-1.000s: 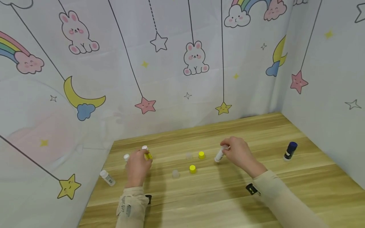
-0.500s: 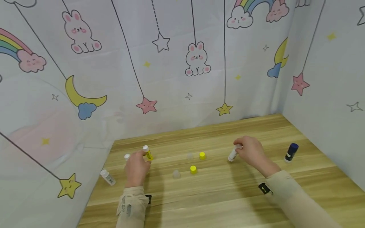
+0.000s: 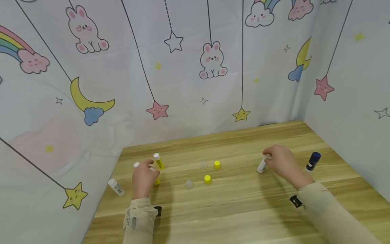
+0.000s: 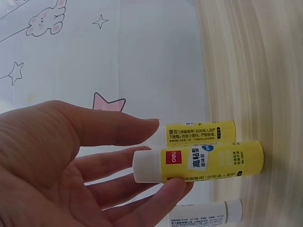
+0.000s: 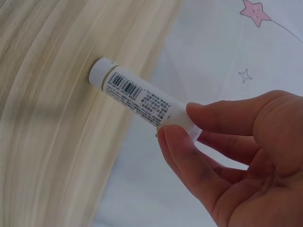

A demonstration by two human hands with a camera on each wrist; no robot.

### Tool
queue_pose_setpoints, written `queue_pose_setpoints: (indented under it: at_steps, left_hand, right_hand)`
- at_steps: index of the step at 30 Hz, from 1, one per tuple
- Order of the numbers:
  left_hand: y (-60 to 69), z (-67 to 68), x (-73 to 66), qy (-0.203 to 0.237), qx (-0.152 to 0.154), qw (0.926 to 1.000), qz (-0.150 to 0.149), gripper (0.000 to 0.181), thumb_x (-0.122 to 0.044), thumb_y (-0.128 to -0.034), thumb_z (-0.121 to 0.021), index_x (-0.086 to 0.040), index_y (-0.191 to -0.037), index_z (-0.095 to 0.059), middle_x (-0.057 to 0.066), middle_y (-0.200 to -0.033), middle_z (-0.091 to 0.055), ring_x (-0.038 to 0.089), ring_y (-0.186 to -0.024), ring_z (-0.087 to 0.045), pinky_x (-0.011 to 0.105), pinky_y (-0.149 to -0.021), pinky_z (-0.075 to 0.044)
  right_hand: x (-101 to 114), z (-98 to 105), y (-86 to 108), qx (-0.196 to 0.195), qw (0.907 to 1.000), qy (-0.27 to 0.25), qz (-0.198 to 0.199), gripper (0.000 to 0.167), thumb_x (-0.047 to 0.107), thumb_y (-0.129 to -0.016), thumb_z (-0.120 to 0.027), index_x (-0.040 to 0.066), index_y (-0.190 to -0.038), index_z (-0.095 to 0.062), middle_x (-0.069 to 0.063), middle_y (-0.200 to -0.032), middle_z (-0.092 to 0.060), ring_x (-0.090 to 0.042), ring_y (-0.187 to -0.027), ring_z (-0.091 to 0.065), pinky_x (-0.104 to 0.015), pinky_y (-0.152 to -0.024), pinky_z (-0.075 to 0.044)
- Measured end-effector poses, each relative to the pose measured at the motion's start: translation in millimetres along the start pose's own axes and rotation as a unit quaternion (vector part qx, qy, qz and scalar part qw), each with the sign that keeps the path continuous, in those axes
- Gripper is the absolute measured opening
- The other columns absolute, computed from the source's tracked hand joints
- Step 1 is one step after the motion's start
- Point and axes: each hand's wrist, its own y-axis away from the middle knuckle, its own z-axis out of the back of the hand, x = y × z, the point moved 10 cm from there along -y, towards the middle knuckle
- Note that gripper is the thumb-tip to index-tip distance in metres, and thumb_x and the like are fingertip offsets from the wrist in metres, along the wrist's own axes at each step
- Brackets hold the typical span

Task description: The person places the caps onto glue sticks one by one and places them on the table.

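1. The nearer yellow cap (image 3: 207,179) sits on the wood-grained counter (image 3: 219,217).
2. Left of that cap, the left hand (image 3: 143,178) has a loose, parted grip around the white top of the nearer yellow glue stick (image 4: 213,163); the thumb stands clear of it, and whether a fingertip touches its side I cannot tell.
3. That stick stands upright, left of the cap.
4. The farther yellow glue stick (image 3: 159,161) stands left of and behind the cap.
5. Right of the cap, the right hand (image 3: 281,162) pinches the upper end of the white glue stick (image 5: 137,94), its grip narrowed onto it.
6. This stick tilts, its base near the counter; contact is unclear.
7. Well right of the cap stands the blue-capped stick (image 3: 313,162).
8. The farther yellow cap (image 3: 217,164) and the rear clear cap (image 3: 203,165) lie behind it; the front clear cap (image 3: 189,184) lies to its left.
9. Farthest left of it is the white-capped stick (image 3: 116,187).
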Motion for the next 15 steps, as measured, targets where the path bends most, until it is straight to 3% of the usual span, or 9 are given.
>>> queue_pose_setpoints:
  at_steps: [9, 15]
  left_hand:
    - [-4.1, -6.2, 9.1, 0.015, 0.038, 0.9989, 0.023, 0.044, 0.001, -0.0805, -0.064, 0.002, -0.124, -0.067, 0.028, -0.120, -0.065, 0.030, -0.077, -0.061, 0.037, -0.057, -0.046]
    - [-5.5, -9.3, 16.3, 0.018, 0.042, 0.9987, 0.021, 0.030, 0.002, -0.0791, -0.063, 0.004, -0.108, -0.071, 0.023, -0.107, -0.069, 0.035, -0.085, -0.063, 0.046, -0.068, -0.051]
  right_hand:
    - [-10, 8, 5.5, 0.014, 0.9997, 0.014, -0.010, 0.024, 0.000, -0.089, -0.070, -0.008, -0.111, -0.071, -0.025, -0.107, -0.070, -0.046, -0.099, -0.065, -0.056, -0.079, -0.054]
    - [-17, 14, 7.4, 0.026, 0.9989, 0.036, -0.018, 0.023, -0.001, -0.088, -0.070, -0.010, -0.109, -0.070, -0.027, -0.106, -0.069, -0.048, -0.099, -0.064, -0.057, -0.079, -0.054]
